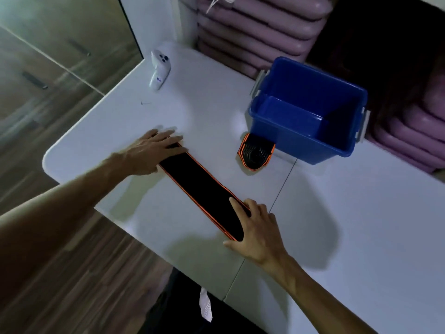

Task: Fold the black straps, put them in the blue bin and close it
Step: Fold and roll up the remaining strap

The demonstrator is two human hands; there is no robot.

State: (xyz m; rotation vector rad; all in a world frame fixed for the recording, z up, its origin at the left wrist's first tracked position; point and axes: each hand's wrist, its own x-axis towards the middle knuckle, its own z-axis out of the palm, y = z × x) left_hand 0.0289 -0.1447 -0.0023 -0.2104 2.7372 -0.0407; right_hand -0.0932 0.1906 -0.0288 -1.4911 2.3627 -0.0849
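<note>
- Forearms enter from the bottom of the frame, bare, one from the lower left and one from the lower right, reaching out over the table.
- White table fills the middle and right of the frame, with a thin seam running down it from beside the bin to the near edge.
- Blue bin stands in the upper right of the table, open and with no lid on it; grey latches hang at its left and right ends, and its inside looks bare.
- Black strap, edged in orange, lies flat and stretched out across the centre of the frame, slanting from centre left down to lower centre.
- Left hand lies flat, fingers spread, pressing on the strap's upper-left end; it grips nothing.
- Right hand lies flat too, fingers spread over the strap's lower-right end, thumb off to the table side; it presses rather than grasps.
- Folded strap, black with orange edging, sits as a small bundle touching the bin's near left corner, outside the bin.
- White handheld controller rests in the upper left of the table, well apart from the straps.
</note>
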